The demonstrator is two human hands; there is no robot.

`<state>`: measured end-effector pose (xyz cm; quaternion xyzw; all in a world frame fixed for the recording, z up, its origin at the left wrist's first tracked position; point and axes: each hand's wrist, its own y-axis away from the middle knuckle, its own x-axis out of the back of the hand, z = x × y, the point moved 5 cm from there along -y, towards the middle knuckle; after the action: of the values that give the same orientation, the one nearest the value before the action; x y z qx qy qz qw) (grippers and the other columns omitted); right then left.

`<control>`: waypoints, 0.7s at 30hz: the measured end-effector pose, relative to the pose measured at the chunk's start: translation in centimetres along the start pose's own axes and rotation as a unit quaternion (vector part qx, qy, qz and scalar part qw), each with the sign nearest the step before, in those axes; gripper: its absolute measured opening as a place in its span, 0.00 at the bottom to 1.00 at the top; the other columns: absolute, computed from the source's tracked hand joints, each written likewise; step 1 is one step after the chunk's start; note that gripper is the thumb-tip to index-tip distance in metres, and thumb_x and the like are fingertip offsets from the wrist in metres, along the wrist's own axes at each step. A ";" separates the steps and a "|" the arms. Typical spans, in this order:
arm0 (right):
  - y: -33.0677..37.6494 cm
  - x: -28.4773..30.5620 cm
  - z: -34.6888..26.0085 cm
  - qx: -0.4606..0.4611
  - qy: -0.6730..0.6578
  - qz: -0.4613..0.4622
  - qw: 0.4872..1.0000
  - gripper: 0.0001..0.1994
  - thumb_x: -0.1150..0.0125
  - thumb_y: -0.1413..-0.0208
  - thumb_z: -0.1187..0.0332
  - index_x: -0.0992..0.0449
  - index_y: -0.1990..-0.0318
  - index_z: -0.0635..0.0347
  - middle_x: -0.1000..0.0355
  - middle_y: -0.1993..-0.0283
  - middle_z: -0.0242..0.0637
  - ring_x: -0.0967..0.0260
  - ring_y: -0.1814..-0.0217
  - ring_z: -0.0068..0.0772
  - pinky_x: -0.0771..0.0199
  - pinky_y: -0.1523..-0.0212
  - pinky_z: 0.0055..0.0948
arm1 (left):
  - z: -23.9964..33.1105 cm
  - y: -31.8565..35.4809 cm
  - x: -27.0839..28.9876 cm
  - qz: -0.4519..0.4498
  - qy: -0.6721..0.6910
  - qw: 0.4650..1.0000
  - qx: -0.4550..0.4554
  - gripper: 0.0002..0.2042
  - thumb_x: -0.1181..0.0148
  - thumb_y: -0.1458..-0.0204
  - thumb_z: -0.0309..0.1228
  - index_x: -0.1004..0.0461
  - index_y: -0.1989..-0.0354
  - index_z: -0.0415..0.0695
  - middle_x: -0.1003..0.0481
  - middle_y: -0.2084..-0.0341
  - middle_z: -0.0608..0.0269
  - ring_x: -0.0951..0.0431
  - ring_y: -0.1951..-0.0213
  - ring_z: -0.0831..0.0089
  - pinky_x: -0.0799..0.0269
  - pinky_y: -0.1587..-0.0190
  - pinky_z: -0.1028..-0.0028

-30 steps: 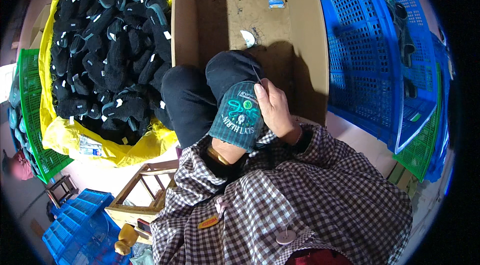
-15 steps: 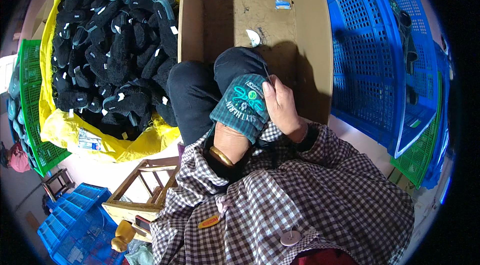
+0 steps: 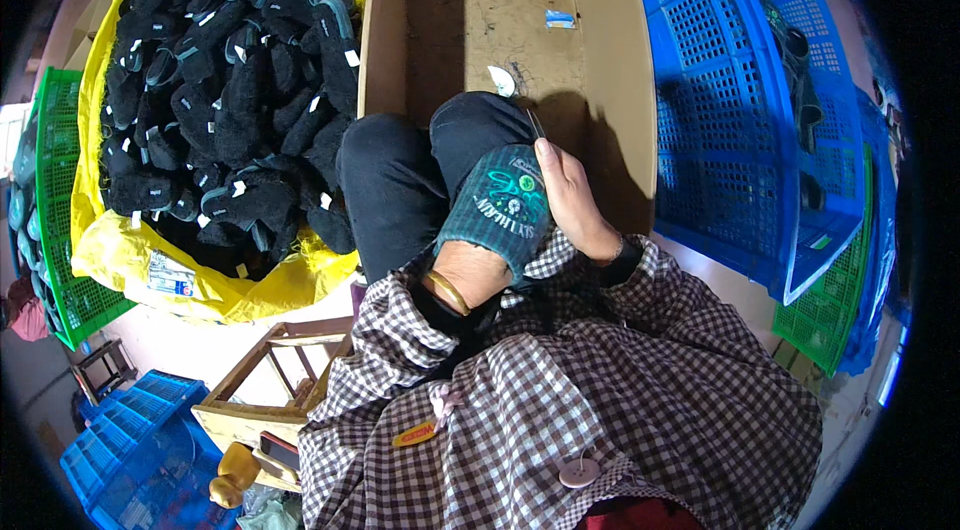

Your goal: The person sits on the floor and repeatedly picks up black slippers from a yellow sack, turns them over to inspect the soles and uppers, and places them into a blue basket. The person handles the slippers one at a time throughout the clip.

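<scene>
A dark green corduroy slipper (image 3: 487, 215), with lettering and a design stitched on its top, is over my left hand (image 3: 472, 268). Only the back of that hand and the wrist with a gold bangle show; its fingers are hidden inside the slipper, which they hold up. My right hand (image 3: 582, 212) is closed at the slipper's right edge, thumb pointing up. From its grip sticks a thin, pointed metal tool (image 3: 535, 123), whose exact kind I cannot make out. Both hands are in front of my knees.
Many black fuzzy slippers (image 3: 243, 95) fill a yellow-lined container (image 3: 225, 305) at left. Ahead stands an open cardboard box (image 3: 615, 60) with scraps on its bottom. Blue plastic crates (image 3: 700, 130) rise at right. A wooden stool (image 3: 235, 420) and another blue crate (image 3: 140, 455) are lower left.
The slipper has moved slightly right and tilted clockwise on my left hand. My right hand has shifted a little right, and more of the metal tool shows above its thumb.
</scene>
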<state>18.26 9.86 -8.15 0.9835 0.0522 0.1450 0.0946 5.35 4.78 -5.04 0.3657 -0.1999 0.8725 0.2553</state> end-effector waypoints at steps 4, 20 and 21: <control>0.8 -0.3 -0.2 0.027 0.034 0.006 0.999 0.20 0.54 0.35 0.56 0.31 0.67 0.66 0.36 0.77 0.47 0.37 0.76 0.41 0.35 0.70 0.36 | 0.5 0.9 0.2 0.036 0.090 0.995 0.014 0.25 0.54 0.46 0.26 0.41 0.37 0.42 0.40 0.38 0.50 0.44 0.35 0.55 0.52 0.32 0.60; 0.3 0.1 -0.4 0.008 0.020 -0.034 0.999 0.21 0.56 0.35 0.53 0.31 0.66 0.67 0.36 0.75 0.49 0.38 0.73 0.40 0.35 0.67 0.35 | -0.2 0.1 -2.9 0.011 -0.020 0.997 0.079 0.20 0.63 0.39 0.32 0.38 0.39 0.44 0.37 0.41 0.51 0.39 0.39 0.59 0.47 0.35 0.64; 0.5 0.0 -0.2 0.018 0.020 -0.015 1.000 0.20 0.54 0.35 0.54 0.32 0.66 0.67 0.37 0.76 0.48 0.38 0.74 0.39 0.35 0.68 0.35 | -0.5 2.1 -4.2 0.033 -0.006 0.994 0.106 0.20 0.61 0.40 0.32 0.38 0.39 0.45 0.36 0.41 0.52 0.38 0.39 0.58 0.46 0.35 0.62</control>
<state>18.20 9.41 -7.84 0.9810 0.0720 0.1627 0.0778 6.42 2.16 -8.83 0.3889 -0.1195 0.8945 0.1853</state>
